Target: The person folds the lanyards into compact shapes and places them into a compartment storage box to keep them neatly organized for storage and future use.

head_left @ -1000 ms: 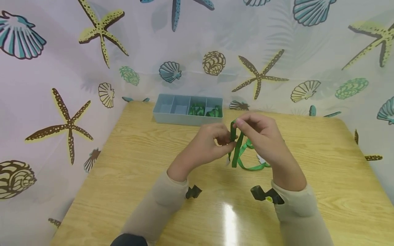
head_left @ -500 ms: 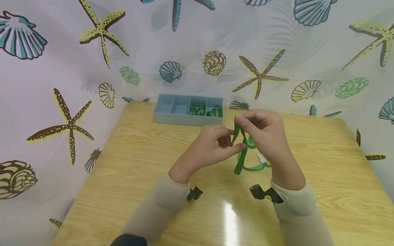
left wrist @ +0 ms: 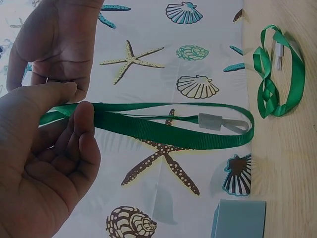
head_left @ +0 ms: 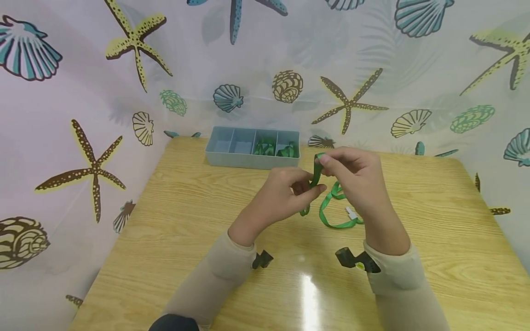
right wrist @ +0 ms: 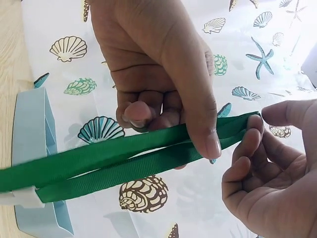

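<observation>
Both hands hold a green ribbon lanyard (head_left: 317, 171) above the table. My right hand (head_left: 352, 177) pinches its folded top between fingertips and thumb; in the right wrist view this right hand (right wrist: 277, 158) is at the right. Lower down, my left hand (head_left: 285, 191) grips the doubled strands, with the thumb laid across them in the right wrist view. A loop hangs beyond the left hand (left wrist: 49, 158), and within it a white plastic clip (left wrist: 210, 121) shows in the left wrist view. Behind the hands, a second green lanyard (head_left: 337, 225) lies on the table with its white clip (head_left: 351, 213).
A pale blue divided box (head_left: 248, 161) stands at the back of the wooden table (head_left: 186, 207). Its two right compartments contain green ribbon (head_left: 265, 147); the two left ones show bare bottoms. A shell-and-starfish cloth (head_left: 256, 55) hangs close behind and at the sides.
The ribbon length that hung in front of my left thumb is gathered into the left hand, and a loop shows below it. My right hand is slightly higher than one second ago.
</observation>
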A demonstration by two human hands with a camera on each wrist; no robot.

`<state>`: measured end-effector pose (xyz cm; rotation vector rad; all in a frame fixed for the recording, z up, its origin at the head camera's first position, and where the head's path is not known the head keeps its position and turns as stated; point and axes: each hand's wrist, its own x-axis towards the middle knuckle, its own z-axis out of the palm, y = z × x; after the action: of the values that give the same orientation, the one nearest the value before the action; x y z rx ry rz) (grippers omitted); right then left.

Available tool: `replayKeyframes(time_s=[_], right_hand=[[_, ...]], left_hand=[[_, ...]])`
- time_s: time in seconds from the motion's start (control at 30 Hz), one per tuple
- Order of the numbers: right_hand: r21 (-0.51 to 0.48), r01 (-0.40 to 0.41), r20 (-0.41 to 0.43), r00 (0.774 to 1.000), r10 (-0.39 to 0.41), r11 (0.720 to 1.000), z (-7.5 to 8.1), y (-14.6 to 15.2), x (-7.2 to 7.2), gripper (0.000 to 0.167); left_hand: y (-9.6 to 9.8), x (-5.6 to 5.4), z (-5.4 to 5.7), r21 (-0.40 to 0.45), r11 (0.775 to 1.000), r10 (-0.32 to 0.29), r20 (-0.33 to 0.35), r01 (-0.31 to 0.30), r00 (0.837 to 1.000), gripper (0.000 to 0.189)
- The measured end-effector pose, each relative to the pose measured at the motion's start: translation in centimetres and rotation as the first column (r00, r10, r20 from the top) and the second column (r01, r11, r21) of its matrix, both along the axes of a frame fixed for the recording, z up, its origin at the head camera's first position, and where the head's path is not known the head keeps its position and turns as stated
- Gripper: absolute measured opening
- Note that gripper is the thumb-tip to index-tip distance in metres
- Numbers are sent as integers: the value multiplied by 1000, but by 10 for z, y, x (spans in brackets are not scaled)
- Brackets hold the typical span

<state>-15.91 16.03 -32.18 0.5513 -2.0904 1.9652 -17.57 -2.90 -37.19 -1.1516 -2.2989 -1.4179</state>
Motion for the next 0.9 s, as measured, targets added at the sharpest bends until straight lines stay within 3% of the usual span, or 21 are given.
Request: replayKeyframes(time_s=[0.1, 0.4, 0.57, 0.9], right_hand=[[-23, -36, -14, 999, 36, 999, 1, 1, 0, 22], [-88, -115, -109, 988, 106, 989, -1, 1, -1, 19], [-88, -104, -138, 986, 91, 991, -4, 0, -1, 20], [-38, -42, -108, 993, 37, 998, -6, -4, 1, 19]], left_hand=[[0, 0, 0, 2, 1000, 4, 2, -4, 1000, 13], [-2, -2, 2, 31, 999, 21, -13, -21, 1000, 11], [-3, -2, 1, 31, 999, 37, -17, -37, 999, 11], [-4, -1, -2, 37, 998, 44, -44, -43, 998, 11]])
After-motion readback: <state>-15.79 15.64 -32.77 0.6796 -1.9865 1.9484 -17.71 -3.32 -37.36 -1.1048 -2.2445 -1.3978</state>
